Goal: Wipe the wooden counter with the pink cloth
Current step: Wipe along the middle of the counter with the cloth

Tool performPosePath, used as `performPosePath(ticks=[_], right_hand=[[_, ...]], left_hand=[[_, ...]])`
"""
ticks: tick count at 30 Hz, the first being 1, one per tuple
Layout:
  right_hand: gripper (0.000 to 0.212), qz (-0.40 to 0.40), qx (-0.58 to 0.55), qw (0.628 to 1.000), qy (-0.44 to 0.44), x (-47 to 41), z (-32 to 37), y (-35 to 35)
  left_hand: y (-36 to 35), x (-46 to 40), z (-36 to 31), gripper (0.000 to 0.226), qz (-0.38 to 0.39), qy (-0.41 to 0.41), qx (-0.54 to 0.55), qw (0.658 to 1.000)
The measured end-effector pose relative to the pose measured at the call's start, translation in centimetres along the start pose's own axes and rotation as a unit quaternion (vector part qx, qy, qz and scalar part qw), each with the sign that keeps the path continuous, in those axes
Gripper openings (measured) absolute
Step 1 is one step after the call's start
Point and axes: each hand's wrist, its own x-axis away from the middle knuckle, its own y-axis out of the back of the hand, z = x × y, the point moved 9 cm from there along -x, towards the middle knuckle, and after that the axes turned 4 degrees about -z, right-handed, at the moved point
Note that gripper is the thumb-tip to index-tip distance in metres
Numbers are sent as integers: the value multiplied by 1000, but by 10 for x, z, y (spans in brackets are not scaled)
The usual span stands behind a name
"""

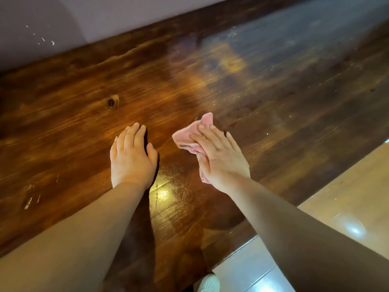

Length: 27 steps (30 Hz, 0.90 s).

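A dark, glossy wooden counter (73, 114) fills most of the head view and runs from lower left to upper right. My right hand (219, 159) lies flat on a crumpled pink cloth (189, 140) and presses it onto the wood near the middle; the cloth sticks out past my fingertips and under my palm. To its left, my left hand (131, 157) rests palm down on the bare counter, fingers together, holding nothing. Pale dust specks and a dull film cover the counter's far right part (294, 66).
A pale wall (52, 22) borders the counter's far side. The counter's near edge runs diagonally at the lower right, with a tiled floor (347, 197) below it. A white shoe (209, 283) shows at the bottom edge. Scratches mark the wood at the lower left.
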Motion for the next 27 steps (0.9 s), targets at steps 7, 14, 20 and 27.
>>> performPosePath(ticks=[7,14,20,27], right_hand=[[59,9,-7,997,76,61,15,-7],[57,-22,-7,997,-68,12,-20,6],[56,-1,-14,996,88,78,1,-1],[59,-59,-22,992,-107,38,-27,11]], left_hand=[[2,0,-1,51,-2,0,2,1000],[2,0,-2,51,-8,-2,2,1000],[3,1,-2,51,-8,-4,2,1000],[4,1,-3,51,-4,-2,0,1000]])
